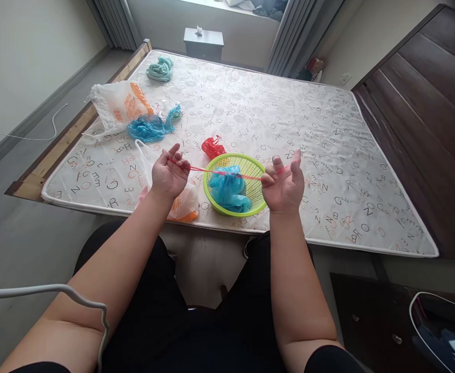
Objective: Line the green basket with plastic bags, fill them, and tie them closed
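Observation:
A thin red string (204, 169) is stretched taut between my two hands, over a green plastic basket (208, 195). My left hand (170, 173) is closed on its left end, palm turned up. On the other side my right hand (284, 184) grips the right end, some fingers curled and others raised. Inside the basket lies a bunched blue plastic bag (229, 191), and the string passes across its gathered top. Whether the string is knotted there I cannot tell. A crumpled red plastic bag (213, 147) touches the basket's far side.
The mattress (251, 114) has a letter print. To the left lie a white and orange plastic bag (114, 106), a blue plastic bag (147, 128) and a teal cloth (160, 69). Another white bag (186, 202) sits by my left wrist. A white cable (75, 295) crosses my left arm.

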The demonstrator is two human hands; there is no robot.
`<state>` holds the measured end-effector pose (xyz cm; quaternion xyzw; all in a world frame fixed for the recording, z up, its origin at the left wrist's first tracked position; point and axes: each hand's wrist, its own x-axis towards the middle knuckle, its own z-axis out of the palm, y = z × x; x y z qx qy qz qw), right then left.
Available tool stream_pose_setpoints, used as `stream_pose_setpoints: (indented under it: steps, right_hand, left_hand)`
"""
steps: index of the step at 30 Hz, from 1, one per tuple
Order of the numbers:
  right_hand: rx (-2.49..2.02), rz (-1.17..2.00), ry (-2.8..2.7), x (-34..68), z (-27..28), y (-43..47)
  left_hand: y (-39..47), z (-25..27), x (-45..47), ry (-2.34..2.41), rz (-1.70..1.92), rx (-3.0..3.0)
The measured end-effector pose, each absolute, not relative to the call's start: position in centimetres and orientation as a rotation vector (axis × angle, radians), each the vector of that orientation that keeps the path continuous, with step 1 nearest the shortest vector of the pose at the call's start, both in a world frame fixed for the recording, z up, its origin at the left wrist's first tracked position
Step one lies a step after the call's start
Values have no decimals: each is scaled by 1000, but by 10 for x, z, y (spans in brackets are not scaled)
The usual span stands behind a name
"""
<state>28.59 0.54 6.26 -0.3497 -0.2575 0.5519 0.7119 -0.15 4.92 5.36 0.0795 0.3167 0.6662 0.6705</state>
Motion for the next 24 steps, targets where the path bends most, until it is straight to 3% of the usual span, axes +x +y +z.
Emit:
stream_pose_setpoints:
  steps: [12,24]
  right_hand:
    - [-1470,1164,-1618,260,59,-8]
    - [-1489,924,-2133,213,66,-20]
  left_hand:
    - [40,59,7,794,1248,455]
    - [13,61,40,722,1139,476]
